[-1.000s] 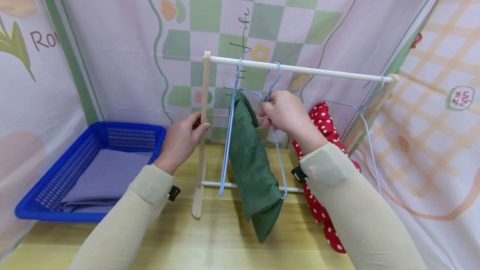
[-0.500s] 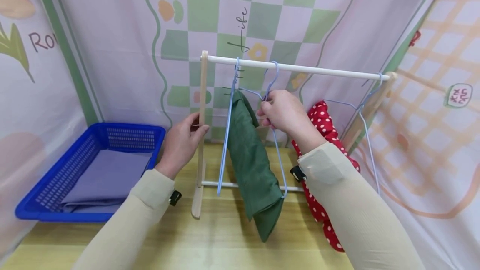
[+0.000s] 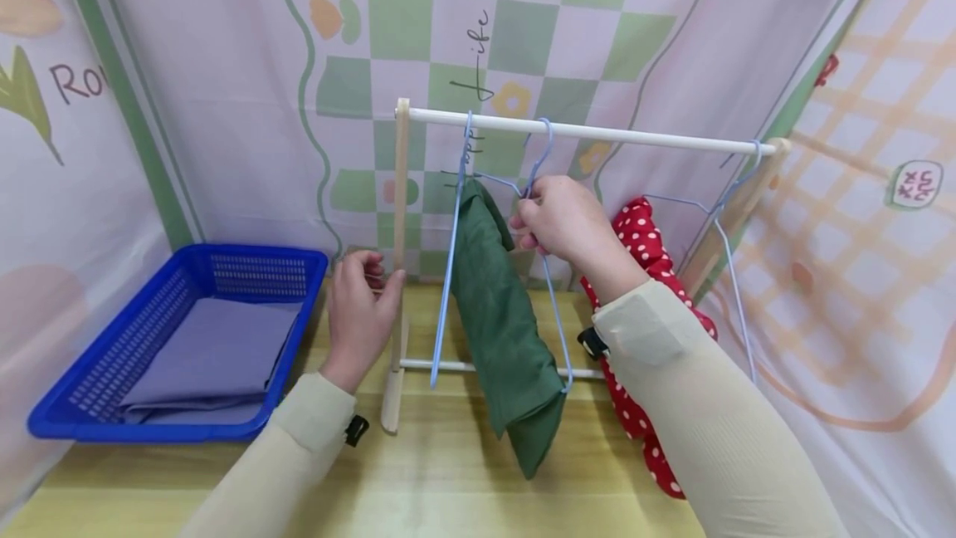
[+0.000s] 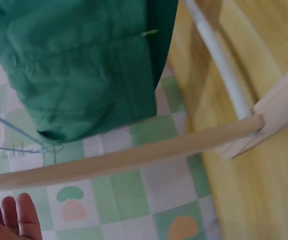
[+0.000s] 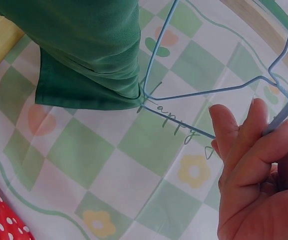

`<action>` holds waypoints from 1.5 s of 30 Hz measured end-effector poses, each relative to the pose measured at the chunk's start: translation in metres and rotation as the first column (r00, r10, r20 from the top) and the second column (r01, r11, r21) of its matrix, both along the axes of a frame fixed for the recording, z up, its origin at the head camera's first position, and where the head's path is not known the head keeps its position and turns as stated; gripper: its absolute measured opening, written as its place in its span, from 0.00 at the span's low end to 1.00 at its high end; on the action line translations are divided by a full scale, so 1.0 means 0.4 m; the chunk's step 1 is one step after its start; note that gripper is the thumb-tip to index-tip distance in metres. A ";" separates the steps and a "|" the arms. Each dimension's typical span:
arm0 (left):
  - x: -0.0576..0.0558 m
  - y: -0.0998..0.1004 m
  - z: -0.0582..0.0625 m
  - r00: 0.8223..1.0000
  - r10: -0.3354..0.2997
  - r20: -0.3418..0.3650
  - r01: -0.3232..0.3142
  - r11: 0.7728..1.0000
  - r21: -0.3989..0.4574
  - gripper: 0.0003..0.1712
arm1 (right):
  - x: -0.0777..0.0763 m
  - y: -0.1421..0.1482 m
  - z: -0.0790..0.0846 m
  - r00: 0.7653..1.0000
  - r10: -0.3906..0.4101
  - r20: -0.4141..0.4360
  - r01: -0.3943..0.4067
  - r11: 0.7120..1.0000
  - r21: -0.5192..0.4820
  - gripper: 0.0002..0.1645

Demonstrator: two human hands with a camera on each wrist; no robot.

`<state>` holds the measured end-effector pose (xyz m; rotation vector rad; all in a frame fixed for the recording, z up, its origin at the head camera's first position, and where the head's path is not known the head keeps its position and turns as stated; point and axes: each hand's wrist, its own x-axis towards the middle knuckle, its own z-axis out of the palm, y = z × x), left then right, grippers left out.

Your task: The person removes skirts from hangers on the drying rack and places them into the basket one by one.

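Your left hand, fingers loosely bent and holding nothing, is just beside the wooden post, contact unclear, while your right hand narrowly pinches the neck of a blue hanger. Green cloth hangs folded over that hanger's lower bar, above the counter; should a tug tilt the hanger on the white rail, the cloth could slip off.
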<state>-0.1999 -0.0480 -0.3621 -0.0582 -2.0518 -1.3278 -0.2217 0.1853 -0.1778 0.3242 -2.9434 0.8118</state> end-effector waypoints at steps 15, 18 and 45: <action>0.033 0.084 -0.112 0.987 -0.133 0.087 0.137 0.990 -0.035 0.13 | -0.001 0.003 -0.001 1.000 -0.003 0.000 0.003 1.000 0.002 0.14; 0.033 0.102 -0.126 0.972 -0.188 0.139 0.189 0.982 0.002 0.15 | -0.002 0.003 0.000 1.000 -0.002 0.003 0.002 1.000 -0.003 0.14; -0.031 0.216 -0.225 0.610 -0.727 0.315 0.186 0.518 0.835 0.34 | 0.000 0.003 0.002 1.000 0.012 -0.002 -0.012 1.000 -0.005 0.15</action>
